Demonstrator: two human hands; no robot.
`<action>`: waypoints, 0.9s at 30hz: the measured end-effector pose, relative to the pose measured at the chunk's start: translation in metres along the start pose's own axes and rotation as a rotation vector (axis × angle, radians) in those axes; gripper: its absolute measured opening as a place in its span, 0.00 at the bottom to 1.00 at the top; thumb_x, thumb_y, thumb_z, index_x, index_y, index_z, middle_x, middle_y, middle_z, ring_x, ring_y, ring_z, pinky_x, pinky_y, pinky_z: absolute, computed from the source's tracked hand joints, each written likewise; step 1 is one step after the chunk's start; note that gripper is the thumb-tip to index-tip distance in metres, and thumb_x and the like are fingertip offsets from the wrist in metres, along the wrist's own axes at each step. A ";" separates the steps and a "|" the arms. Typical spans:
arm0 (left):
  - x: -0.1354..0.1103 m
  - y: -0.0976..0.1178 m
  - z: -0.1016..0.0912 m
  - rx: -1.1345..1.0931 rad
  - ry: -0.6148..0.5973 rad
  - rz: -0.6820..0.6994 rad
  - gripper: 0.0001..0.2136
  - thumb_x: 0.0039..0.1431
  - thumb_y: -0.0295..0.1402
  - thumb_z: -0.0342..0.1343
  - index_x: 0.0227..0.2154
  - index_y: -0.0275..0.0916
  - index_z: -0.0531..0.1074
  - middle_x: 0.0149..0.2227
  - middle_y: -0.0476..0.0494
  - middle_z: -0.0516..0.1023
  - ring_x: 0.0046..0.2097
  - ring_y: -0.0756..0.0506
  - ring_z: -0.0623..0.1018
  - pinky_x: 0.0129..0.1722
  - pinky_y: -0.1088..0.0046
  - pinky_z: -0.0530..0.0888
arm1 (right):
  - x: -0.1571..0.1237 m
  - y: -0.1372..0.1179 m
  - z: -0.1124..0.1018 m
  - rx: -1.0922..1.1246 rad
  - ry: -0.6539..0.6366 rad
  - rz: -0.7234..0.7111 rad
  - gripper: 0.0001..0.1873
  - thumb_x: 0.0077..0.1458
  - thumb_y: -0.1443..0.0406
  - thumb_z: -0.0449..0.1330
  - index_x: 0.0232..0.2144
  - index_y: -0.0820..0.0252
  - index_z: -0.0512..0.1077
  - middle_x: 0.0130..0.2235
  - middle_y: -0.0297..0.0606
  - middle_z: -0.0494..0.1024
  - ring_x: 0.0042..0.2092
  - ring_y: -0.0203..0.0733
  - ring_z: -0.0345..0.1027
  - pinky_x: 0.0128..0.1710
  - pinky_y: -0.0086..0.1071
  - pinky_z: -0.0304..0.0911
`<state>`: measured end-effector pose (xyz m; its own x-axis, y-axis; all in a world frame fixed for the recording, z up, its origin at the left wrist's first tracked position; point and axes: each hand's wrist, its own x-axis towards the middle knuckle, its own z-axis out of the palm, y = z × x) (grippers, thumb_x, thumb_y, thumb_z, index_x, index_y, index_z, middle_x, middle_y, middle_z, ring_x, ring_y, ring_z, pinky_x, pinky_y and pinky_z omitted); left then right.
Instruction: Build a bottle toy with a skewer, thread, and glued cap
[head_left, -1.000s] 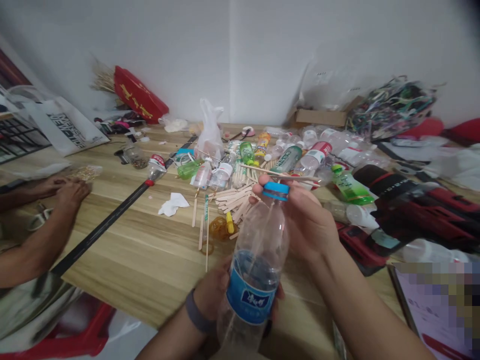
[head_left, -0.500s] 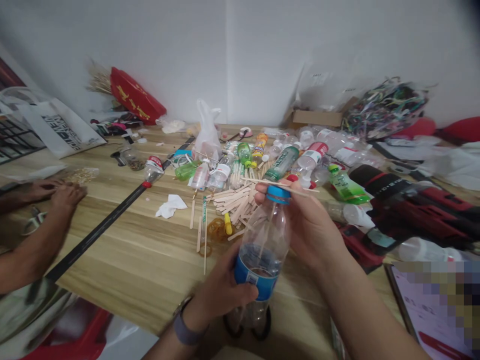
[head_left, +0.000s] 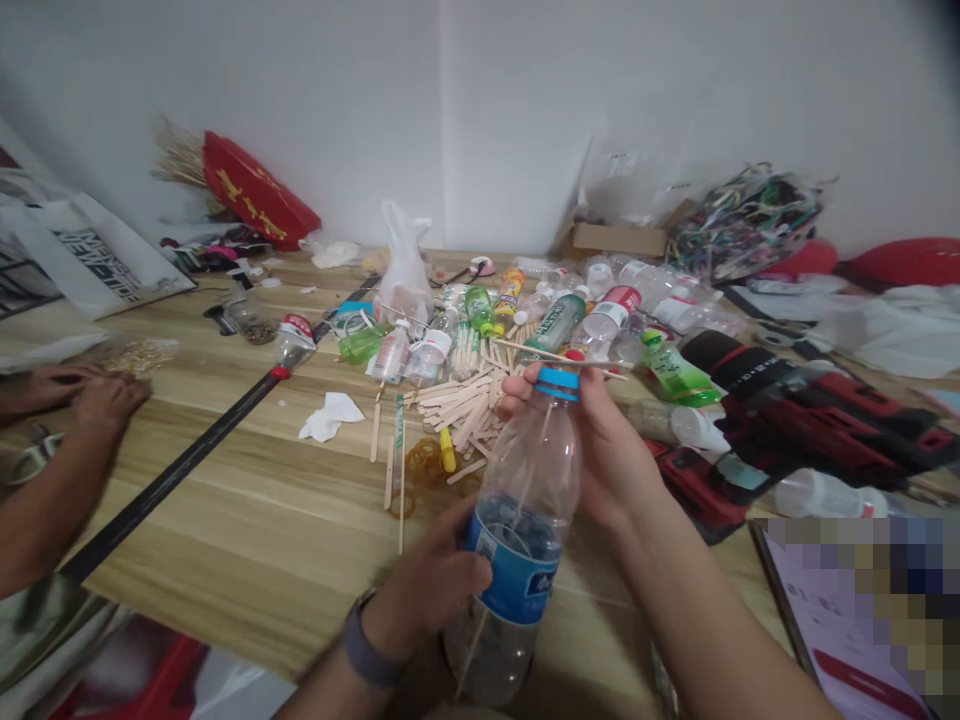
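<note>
I hold a clear plastic bottle [head_left: 525,480] with a blue label and a blue cap [head_left: 558,381] upright over the near edge of the wooden table [head_left: 247,500]. My left hand [head_left: 427,585] wraps round the bottle's labelled middle. My right hand [head_left: 607,440] closes round the neck just under the cap. A thin wooden skewer [head_left: 559,356] runs crosswise through the neck above my right fingers. Another thin stick shows inside the bottle, slanting down to its base.
A heap of wooden craft sticks [head_left: 465,400], rubber bands [head_left: 424,462] and several small bottles [head_left: 570,320] lies in the middle of the table. A red and black power drill [head_left: 810,410] lies at the right. Another person's hands [head_left: 82,395] work at the left beside a long black rod [head_left: 195,460].
The bottle dipped and then came up again, tilting slightly. My left hand shifted its grip round the label. The view has panned a little to the right.
</note>
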<state>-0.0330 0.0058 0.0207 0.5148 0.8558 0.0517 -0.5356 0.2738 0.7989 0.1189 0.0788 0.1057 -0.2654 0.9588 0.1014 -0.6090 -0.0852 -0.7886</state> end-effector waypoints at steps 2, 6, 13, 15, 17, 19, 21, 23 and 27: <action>0.003 0.000 0.002 -0.127 -0.085 -0.061 0.29 0.47 0.55 0.67 0.43 0.36 0.79 0.32 0.42 0.81 0.30 0.46 0.79 0.32 0.73 0.75 | 0.002 0.002 -0.002 0.025 -0.032 0.003 0.21 0.49 0.44 0.69 0.35 0.51 0.80 0.36 0.31 0.83 0.38 0.38 0.78 0.47 0.32 0.72; 0.008 -0.001 0.003 -0.267 -0.178 -0.144 0.32 0.43 0.59 0.66 0.40 0.32 0.79 0.33 0.39 0.81 0.28 0.47 0.79 0.27 0.75 0.74 | 0.005 0.004 -0.002 0.052 -0.043 -0.015 0.19 0.51 0.44 0.68 0.34 0.51 0.78 0.37 0.30 0.83 0.40 0.40 0.78 0.48 0.37 0.72; 0.008 0.008 -0.002 0.420 0.235 0.118 0.28 0.48 0.38 0.70 0.54 0.45 0.74 0.49 0.42 0.79 0.50 0.39 0.76 0.51 0.63 0.72 | 0.004 -0.004 -0.002 -0.182 0.236 -0.054 0.28 0.39 0.43 0.73 0.34 0.57 0.77 0.36 0.38 0.83 0.39 0.44 0.78 0.38 0.33 0.74; 0.007 0.007 -0.002 0.513 0.274 0.129 0.30 0.49 0.36 0.68 0.58 0.46 0.71 0.53 0.42 0.78 0.53 0.36 0.74 0.54 0.60 0.70 | 0.004 -0.006 -0.003 -0.224 0.242 -0.059 0.30 0.38 0.42 0.73 0.33 0.58 0.76 0.37 0.41 0.83 0.41 0.49 0.78 0.39 0.38 0.74; 0.007 0.004 -0.001 0.453 0.275 0.109 0.31 0.47 0.36 0.69 0.57 0.44 0.72 0.52 0.41 0.78 0.51 0.37 0.76 0.52 0.61 0.72 | 0.003 -0.006 -0.005 -0.239 0.207 -0.065 0.30 0.39 0.41 0.72 0.33 0.57 0.76 0.39 0.42 0.83 0.43 0.52 0.78 0.42 0.41 0.74; 0.008 0.003 0.000 0.274 0.277 0.088 0.28 0.45 0.38 0.70 0.52 0.42 0.75 0.47 0.41 0.81 0.44 0.40 0.79 0.44 0.66 0.75 | 0.002 -0.003 -0.008 -0.258 0.140 -0.074 0.30 0.46 0.39 0.67 0.36 0.57 0.77 0.41 0.43 0.83 0.47 0.51 0.77 0.47 0.42 0.72; 0.010 0.007 -0.001 0.074 0.281 0.072 0.26 0.43 0.43 0.71 0.46 0.39 0.78 0.39 0.43 0.83 0.37 0.42 0.80 0.38 0.69 0.76 | -0.003 0.004 -0.015 -0.309 0.024 -0.085 0.32 0.53 0.37 0.60 0.41 0.57 0.78 0.45 0.43 0.82 0.50 0.50 0.75 0.53 0.43 0.69; 0.012 0.014 -0.004 -0.049 0.272 0.051 0.26 0.41 0.48 0.71 0.41 0.37 0.79 0.33 0.43 0.83 0.34 0.43 0.81 0.34 0.70 0.77 | -0.012 0.014 -0.026 -0.430 -0.101 -0.092 0.32 0.58 0.38 0.55 0.46 0.57 0.77 0.48 0.44 0.80 0.51 0.50 0.73 0.57 0.44 0.65; 0.015 0.031 -0.011 -0.132 0.221 0.013 0.28 0.41 0.54 0.68 0.38 0.34 0.80 0.30 0.41 0.83 0.29 0.44 0.81 0.30 0.72 0.76 | -0.040 0.034 -0.044 -0.739 -0.302 -0.002 0.31 0.62 0.41 0.54 0.53 0.56 0.73 0.49 0.45 0.79 0.50 0.49 0.73 0.52 0.42 0.66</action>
<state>-0.0496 0.0320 0.0397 0.3559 0.9309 -0.0826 -0.6312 0.3045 0.7134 0.1418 0.0498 0.0483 -0.5206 0.8346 0.1800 0.0153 0.2199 -0.9754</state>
